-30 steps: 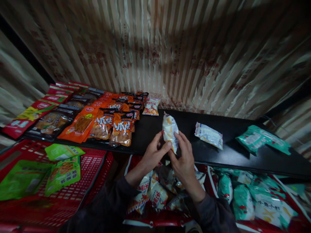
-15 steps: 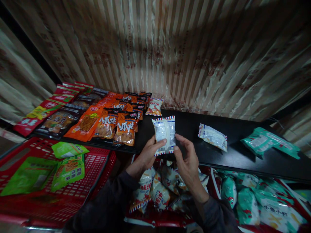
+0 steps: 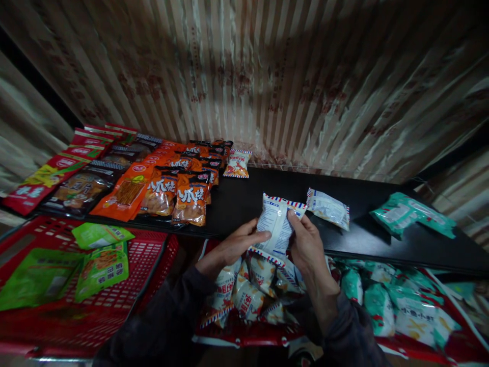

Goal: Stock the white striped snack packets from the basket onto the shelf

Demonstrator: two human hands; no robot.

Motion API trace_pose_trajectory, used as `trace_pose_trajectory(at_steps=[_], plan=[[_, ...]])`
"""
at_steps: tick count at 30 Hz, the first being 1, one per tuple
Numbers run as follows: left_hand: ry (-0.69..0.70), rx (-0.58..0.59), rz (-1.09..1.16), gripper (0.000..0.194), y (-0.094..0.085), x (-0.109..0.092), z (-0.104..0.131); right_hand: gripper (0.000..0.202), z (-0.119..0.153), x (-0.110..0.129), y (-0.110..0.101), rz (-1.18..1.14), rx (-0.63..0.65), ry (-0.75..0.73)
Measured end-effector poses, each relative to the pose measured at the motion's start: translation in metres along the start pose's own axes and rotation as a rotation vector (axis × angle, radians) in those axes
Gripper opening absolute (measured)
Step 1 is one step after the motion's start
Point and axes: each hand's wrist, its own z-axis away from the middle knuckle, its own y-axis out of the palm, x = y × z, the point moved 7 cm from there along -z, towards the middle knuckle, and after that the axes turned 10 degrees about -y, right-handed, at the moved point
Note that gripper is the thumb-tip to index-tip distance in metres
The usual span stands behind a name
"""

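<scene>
A small white snack bag (image 3: 275, 229) with a red-and-blue striped edge is held between both hands, its printed back toward me. My left hand (image 3: 239, 243) grips its left side, thumb lying across the back. On the right side, my right hand (image 3: 308, 243) pinches the bag with the thumb on top. Below them a red basket (image 3: 263, 338) holds several similar white snack bags (image 3: 248, 300). One matching bag (image 3: 237, 164) lies at the back of the black shelf (image 3: 237, 199), and another one (image 3: 328, 209) lies face down to the right.
Orange snack packs (image 3: 191, 199), dark packs (image 3: 82, 188) and red packs (image 3: 49, 178) line the shelf's left. A green bag (image 3: 412, 214) lies at its right. Below stand a red basket (image 3: 147, 265) with green packs (image 3: 103, 270) and another with teal bags (image 3: 382, 308). Striped curtain hangs behind.
The held bag has moved right and tilted. My right hand, apart from most of the bag before with fingers spread, now grips its right side. The view has shifted slightly.
</scene>
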Motion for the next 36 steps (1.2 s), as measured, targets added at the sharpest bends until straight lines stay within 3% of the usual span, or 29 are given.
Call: trace_pose_trajectory(at_steps=[4,8,11,17,20,25,30,36], plan=[[0.112,-0.070,-0.006,0.059,-0.001,-0.012,0.001,0.037,0.000,0.000,0.000,0.008,0.005,-0.008],[0.188,-0.192,0.008,0.054,-0.008,-0.023,0.002,0.036,0.005,-0.003,0.009,0.049,0.125,0.019],[0.218,-0.239,-0.017,0.049,-0.010,-0.028,0.003,0.035,0.008,-0.005,0.015,0.095,0.210,0.013],[0.206,-0.427,-0.068,0.042,-0.018,-0.029,0.012,0.037,0.010,-0.004,0.019,0.160,0.228,-0.069],[0.205,-0.490,-0.008,0.040,-0.027,-0.028,0.012,0.044,0.014,-0.003,0.024,0.210,0.299,-0.101],[0.231,-0.578,0.143,0.046,-0.047,-0.031,0.012,0.068,0.024,-0.023,0.029,0.306,0.497,0.039],[0.236,-0.552,0.122,0.049,-0.045,-0.041,0.016,0.060,0.020,-0.028,0.024,0.322,0.485,-0.015],[0.133,-0.354,0.116,0.052,-0.026,-0.031,0.008,0.055,0.008,-0.019,0.012,0.299,0.318,-0.103]])
